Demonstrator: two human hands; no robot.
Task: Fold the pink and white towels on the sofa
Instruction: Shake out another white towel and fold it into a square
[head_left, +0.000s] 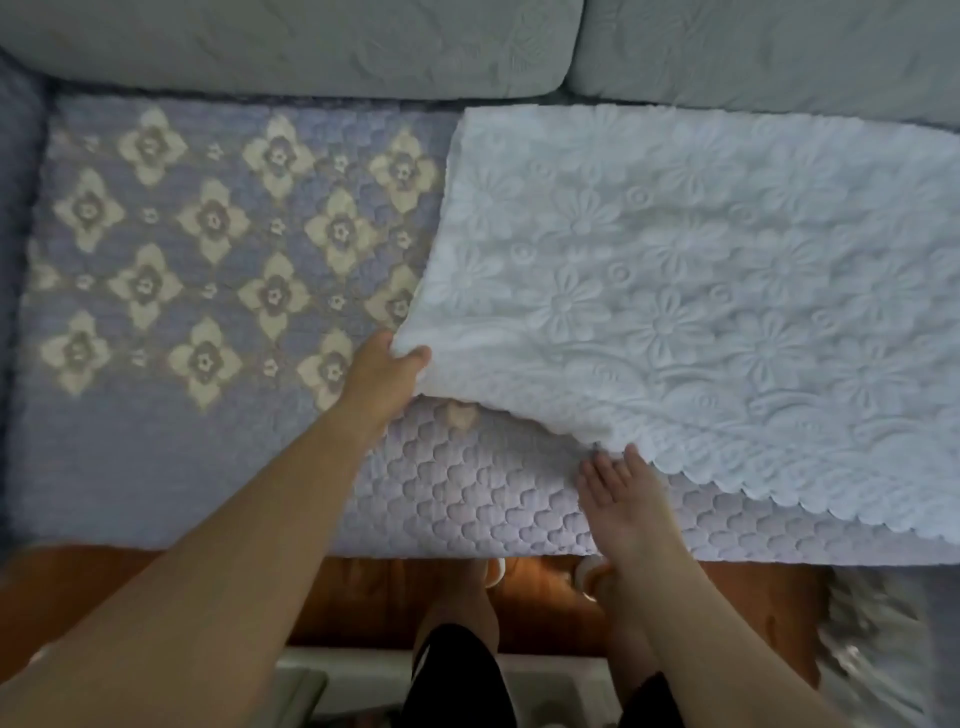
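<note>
1. Sofa seat (156, 457) with a blue floral cover fills my view, grey back cushions (291, 47) behind.
2. My left hand (387, 371) pinches the white towel (675, 291) at its near-left corner, lifting it.
3. My right hand (618, 493) lies flat with straight fingers at the towel's scalloped front edge, gripping nothing.
4. That towel spreads across the seat's right half.

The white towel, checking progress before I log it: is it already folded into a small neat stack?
No, the white towel lies spread wide over the sofa seat, with the left hand gripping one corner.
</note>
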